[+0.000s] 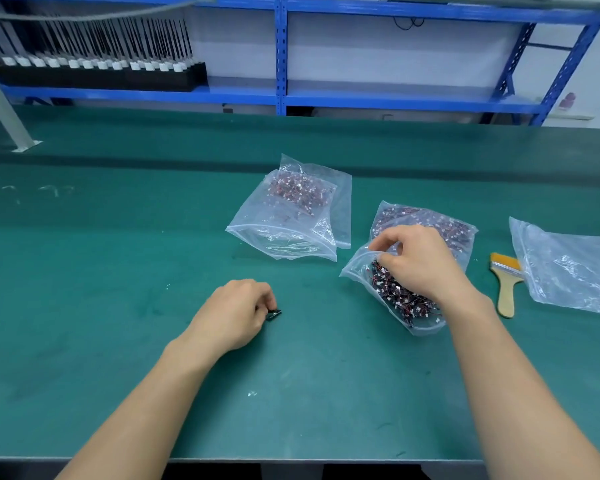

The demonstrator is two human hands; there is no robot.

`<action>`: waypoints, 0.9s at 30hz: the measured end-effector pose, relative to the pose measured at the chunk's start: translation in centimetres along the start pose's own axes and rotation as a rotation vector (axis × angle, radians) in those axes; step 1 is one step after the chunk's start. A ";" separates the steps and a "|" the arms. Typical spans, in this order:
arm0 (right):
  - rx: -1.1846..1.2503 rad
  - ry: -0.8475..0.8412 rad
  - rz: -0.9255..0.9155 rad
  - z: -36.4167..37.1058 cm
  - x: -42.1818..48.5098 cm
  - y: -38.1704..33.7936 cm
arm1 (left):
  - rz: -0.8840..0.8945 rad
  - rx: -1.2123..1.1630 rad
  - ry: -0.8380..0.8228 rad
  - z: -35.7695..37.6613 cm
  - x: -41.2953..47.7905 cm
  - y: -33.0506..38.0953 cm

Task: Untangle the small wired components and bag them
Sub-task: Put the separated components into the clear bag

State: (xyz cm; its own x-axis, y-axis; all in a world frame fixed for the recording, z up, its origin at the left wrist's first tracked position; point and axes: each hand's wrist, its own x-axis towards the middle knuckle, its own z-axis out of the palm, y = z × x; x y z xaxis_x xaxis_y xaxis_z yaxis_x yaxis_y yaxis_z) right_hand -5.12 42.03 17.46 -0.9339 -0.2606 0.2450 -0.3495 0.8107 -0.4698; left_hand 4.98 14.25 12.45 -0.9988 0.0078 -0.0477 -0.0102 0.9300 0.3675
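My left grip (234, 313) rests knuckles-up on the table (118, 271), thumb and forefinger pinching one small dark part (274, 314) that sticks out to the right, its long side lying roughly level with the table's edge. My right grip (418, 263) sits over the mouth of the near bag (426, 327), fingers curled; they seem to pinch its upper plastic lip, though they may be catching wires as well.

The knot of wired parts (400, 301) lies in that bag, right under my right palm: thin red and black leads with tiny white plugs, springy and hooked into each other.

The open bag (284, 237) lies ahead of my left grip and a little to its right, its wide mouth gaping toward me, and my left grip is nearer to it than my right. I judge the pinched part should go forward into that mouth.

All the bags are thin, clear and crinkly, so a lip may fold shut. A fuller bag (440, 220) lies behind my right grip. A wooden-handled brush (506, 289) and a flat bag (568, 268) lie further right.
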 end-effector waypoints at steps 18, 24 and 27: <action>0.111 0.034 0.015 -0.3 -1.9 0.3 | 0.068 -1.129 -0.016 4.8 4.0 12.3; -0.182 0.073 0.043 4.4 -2.0 0.4 | 0.057 -0.977 0.202 3.2 4.3 7.6; -0.239 0.073 0.045 6.1 -1.9 1.0 | 0.012 -0.891 0.326 2.7 4.8 5.6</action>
State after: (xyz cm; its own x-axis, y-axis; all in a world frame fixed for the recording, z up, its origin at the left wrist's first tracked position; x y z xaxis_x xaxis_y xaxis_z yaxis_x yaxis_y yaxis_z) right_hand -4.17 40.14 11.29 -0.9369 -0.1903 0.2934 -0.2720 0.9237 -0.2696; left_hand 0.31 20.45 11.79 -0.9616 -0.2127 0.1732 0.1027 0.3062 0.9464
